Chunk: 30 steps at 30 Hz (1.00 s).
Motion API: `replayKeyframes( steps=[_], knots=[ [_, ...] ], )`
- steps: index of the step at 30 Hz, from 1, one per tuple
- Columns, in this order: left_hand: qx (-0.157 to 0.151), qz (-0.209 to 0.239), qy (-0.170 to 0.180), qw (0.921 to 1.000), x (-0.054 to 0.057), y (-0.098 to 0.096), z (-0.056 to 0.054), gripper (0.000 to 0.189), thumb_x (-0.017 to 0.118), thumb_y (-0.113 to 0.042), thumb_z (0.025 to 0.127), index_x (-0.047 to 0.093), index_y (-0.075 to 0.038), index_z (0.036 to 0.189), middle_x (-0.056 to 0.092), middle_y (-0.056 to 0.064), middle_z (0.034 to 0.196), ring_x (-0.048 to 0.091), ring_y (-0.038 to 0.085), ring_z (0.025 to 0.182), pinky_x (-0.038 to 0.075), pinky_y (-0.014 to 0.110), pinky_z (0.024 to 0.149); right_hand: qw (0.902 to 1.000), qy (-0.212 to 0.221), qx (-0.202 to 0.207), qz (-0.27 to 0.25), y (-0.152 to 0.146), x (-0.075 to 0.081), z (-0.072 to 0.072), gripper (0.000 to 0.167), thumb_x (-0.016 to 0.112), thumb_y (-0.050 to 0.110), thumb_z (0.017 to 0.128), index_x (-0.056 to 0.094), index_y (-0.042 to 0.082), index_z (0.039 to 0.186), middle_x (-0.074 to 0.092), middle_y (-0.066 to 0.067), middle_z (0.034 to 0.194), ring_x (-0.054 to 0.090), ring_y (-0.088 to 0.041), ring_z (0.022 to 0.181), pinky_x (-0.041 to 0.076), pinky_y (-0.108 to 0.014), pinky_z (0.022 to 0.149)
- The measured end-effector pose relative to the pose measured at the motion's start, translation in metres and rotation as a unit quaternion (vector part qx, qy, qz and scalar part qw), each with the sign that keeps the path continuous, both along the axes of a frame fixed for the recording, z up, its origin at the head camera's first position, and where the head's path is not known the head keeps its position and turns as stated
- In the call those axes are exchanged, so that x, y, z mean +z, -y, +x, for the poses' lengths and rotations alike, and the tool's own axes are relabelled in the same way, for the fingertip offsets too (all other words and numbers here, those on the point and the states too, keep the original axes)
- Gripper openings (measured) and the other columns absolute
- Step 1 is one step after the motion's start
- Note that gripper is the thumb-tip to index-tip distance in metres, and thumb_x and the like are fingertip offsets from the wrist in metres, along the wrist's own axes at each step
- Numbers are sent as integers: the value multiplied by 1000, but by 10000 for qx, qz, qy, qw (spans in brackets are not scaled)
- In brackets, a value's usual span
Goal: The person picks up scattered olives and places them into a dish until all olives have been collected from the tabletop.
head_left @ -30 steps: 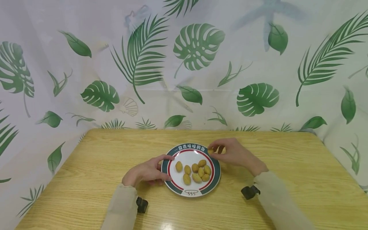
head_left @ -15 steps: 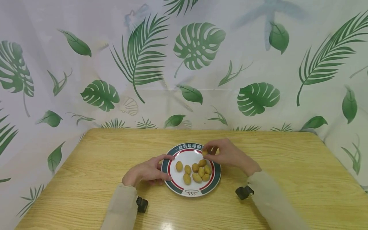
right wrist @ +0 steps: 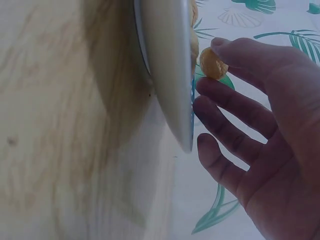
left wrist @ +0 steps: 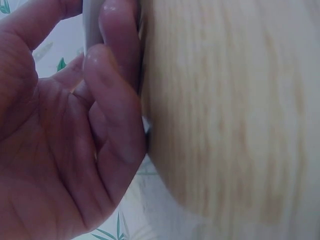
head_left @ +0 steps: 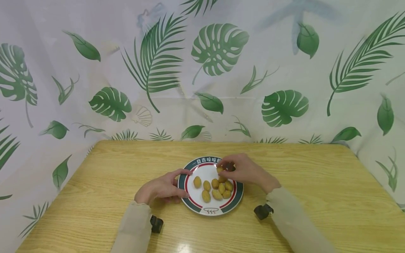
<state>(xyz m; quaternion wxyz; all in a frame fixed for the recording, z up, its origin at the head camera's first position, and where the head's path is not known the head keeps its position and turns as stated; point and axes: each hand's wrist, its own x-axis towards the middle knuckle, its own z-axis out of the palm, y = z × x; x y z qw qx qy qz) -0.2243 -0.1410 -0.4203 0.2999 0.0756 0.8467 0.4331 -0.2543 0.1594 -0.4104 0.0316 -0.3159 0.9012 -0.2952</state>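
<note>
A round white plate (head_left: 197, 201) with a dark green rim and red ring rests on the table, several small yellow-brown oval fruits (head_left: 206, 196) on it. My left hand (head_left: 159, 188) grips its left edge, thumb and forefinger over the rim. In the left wrist view, other fingers curl below the plate's edge (left wrist: 91, 27). Over the plate's upper right, my right hand (head_left: 245, 170) pinches one more yellow-brown oval fruit (right wrist: 212, 63) between thumb and fingertips. Its remaining fingers spread beside the plate's side in the right wrist view. That hand partly covers the printed characters on the rim.
The wooden table (head_left: 120, 168) extends around the plate on every side. Behind it hangs a white cloth (head_left: 177, 123) printed with green leaves. A small black camera is strapped at each wrist, the right one (head_left: 263, 212) close to the table.
My right hand has moved left from the plate's upper right rim to over its inner part, still pinching the fruit. The left hand and plate stay in place.
</note>
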Motion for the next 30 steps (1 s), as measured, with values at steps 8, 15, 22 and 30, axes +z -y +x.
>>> replayKeyframes(
  steps=[8, 15, 22, 30],
  knots=[
    [-27, -8, 3, 10000, 0, 0, 0, 66, 80, -23, 88, 48, -33, 145, 67, 6, 95, 60, 18, 68, 44, 26, 58, 9998, 172, 24, -14, 3, -4, -1, 22, 76, 22, 92, 75, 13, 112, 72, 4, 96, 59, -10, 82, 52, -22, 74],
    [-42, 32, 69, 10000, 0, 0, 0, 68, 80, -22, 88, 47, -32, 147, 68, 6, 97, 61, 18, 69, 45, 26, 59, 9998, 181, -40, 107, 7, -6, -2, 20, 76, 24, 92, 76, 16, 111, 71, 6, 93, 57, -9, 81, 50, -22, 72],
    [-44, 13, 51, 10000, 2, 0, -1, 67, 80, -23, 88, 47, -31, 147, 67, 6, 95, 61, 18, 68, 45, 26, 59, 9994, 283, -82, 201, 9, -6, -1, 19, 75, 25, 93, 76, 17, 111, 69, 7, 90, 57, -10, 81, 50, -23, 71],
    [25, -42, 96, 9999, 0, -1, -1, 65, 81, -26, 88, 49, -34, 145, 67, 5, 95, 62, 18, 70, 46, 26, 60, 9988, 400, -71, 278, 11, -6, 0, 19, 74, 23, 93, 76, 16, 111, 69, 6, 89, 58, -10, 81, 50, -23, 71]
  ],
)
